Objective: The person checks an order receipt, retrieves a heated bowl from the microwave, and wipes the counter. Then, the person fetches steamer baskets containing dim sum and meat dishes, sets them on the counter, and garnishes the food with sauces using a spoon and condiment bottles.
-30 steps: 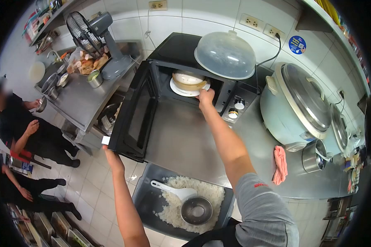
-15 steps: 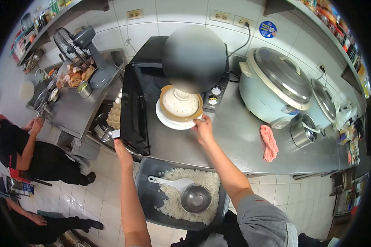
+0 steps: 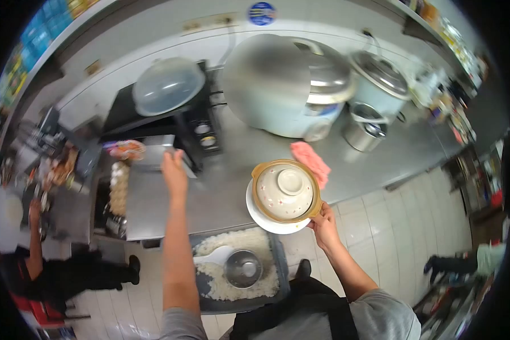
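Observation:
My right hand (image 3: 324, 225) grips the rim of a white plate (image 3: 277, 226). On that plate sits a lidded clay pot (image 3: 286, 191), cream with small flowers and a tan rim. The plate is held up near the counter's front edge, by a pink cloth (image 3: 310, 161). My left hand (image 3: 174, 164) is on the silver handle side of the microwave door (image 3: 158, 150), which looks nearly closed. The black microwave (image 3: 119, 113) carries a translucent domed cover (image 3: 169, 86).
A large rice cooker (image 3: 277, 113), partly blurred, a smaller cooker (image 3: 379, 79) and a metal pot (image 3: 364, 133) stand along the steel counter (image 3: 226, 195). Below is a grey bin (image 3: 226, 306) of rice with a metal bowl (image 3: 243, 269). A co-worker (image 3: 34, 266) stands at left.
The clay pot and plate have come out of the microwave and moved right in my right hand. My left hand has swung the door toward closed. The view has turned right.

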{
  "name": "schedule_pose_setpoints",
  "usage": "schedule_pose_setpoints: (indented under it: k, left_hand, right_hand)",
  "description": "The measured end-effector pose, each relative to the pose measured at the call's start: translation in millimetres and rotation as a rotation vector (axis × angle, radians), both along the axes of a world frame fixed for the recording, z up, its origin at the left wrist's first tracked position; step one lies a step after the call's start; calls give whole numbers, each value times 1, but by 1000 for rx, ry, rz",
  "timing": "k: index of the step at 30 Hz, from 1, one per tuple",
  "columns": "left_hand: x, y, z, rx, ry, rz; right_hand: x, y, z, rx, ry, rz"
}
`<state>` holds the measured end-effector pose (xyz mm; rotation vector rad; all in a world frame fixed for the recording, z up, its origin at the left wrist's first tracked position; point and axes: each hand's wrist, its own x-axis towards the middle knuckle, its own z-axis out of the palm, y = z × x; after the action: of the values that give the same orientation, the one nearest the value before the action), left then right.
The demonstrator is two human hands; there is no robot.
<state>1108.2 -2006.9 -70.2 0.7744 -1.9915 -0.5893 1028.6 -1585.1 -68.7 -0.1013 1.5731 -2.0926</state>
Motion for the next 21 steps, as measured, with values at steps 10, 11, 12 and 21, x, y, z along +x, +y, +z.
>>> schedule_pose_setpoints:
  k: [10,11,12,21]
  left_hand:
    - [-78,-69,-40,-126,-122,434]
    - [-82,-12,-11,-39,-131,693]
    - [-95,26,-5,-156,-92,843]
    - [-278,362,-163,-175,-220,-273]
  right_hand:
    - [-53,237,-6,4,32,-419]
    - [-63,261,0,2,24,-470]
    - [-73,285,3,8,36,-489]
    - [-178,481,19,17,65,-602]
